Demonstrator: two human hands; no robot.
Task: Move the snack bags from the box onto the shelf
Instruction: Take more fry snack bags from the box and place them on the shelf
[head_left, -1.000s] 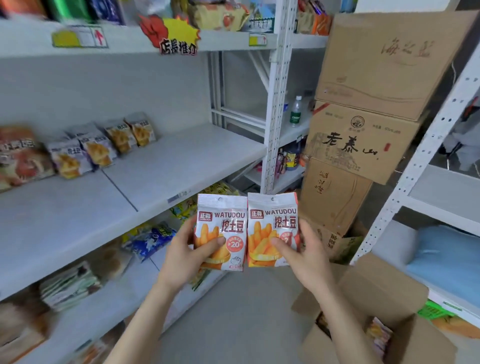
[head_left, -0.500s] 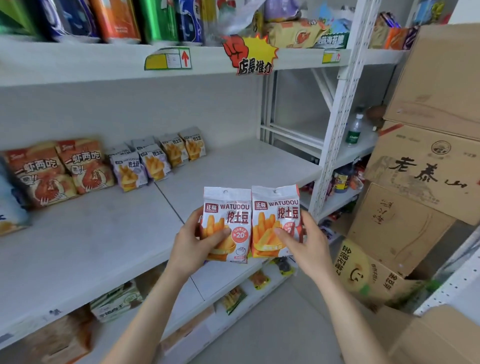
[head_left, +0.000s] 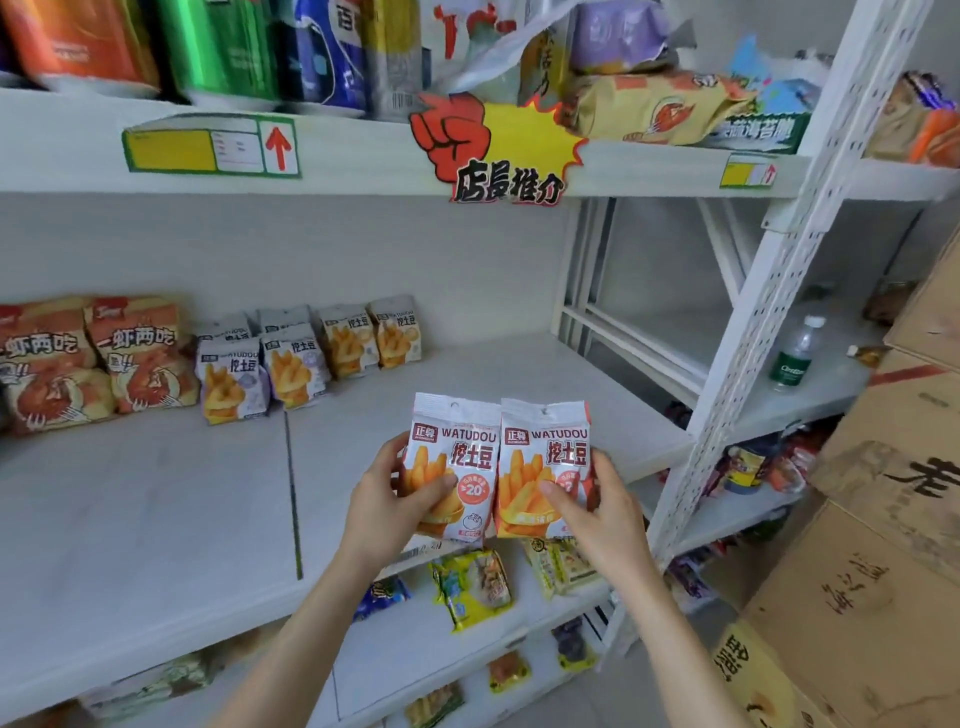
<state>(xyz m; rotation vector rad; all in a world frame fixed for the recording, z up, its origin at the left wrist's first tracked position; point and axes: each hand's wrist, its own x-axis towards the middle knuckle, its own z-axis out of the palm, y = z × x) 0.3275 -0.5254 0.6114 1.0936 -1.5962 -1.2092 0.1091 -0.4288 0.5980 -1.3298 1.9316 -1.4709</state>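
Head camera, left to right: at nine o'clock two red shrimp-cracker bags (head_left: 98, 358) stand on the white shelf (head_left: 156, 499). Just beside them, at ten o'clock, a row of small fries bags (head_left: 296, 364) stands near the back wall. Near six o'clock my left hand (head_left: 384, 504) pinches the left snack bag (head_left: 457, 441), thumb across its front. Touching its three o'clock edge is the right snack bag (head_left: 545, 447), pinched the same way by my right hand (head_left: 605, 519). I hold both bags upright above the shelf's front edge. At three o'clock a water bottle (head_left: 795, 358) stands in the next bay, with cartons (head_left: 893, 519) stacked at four o'clock.
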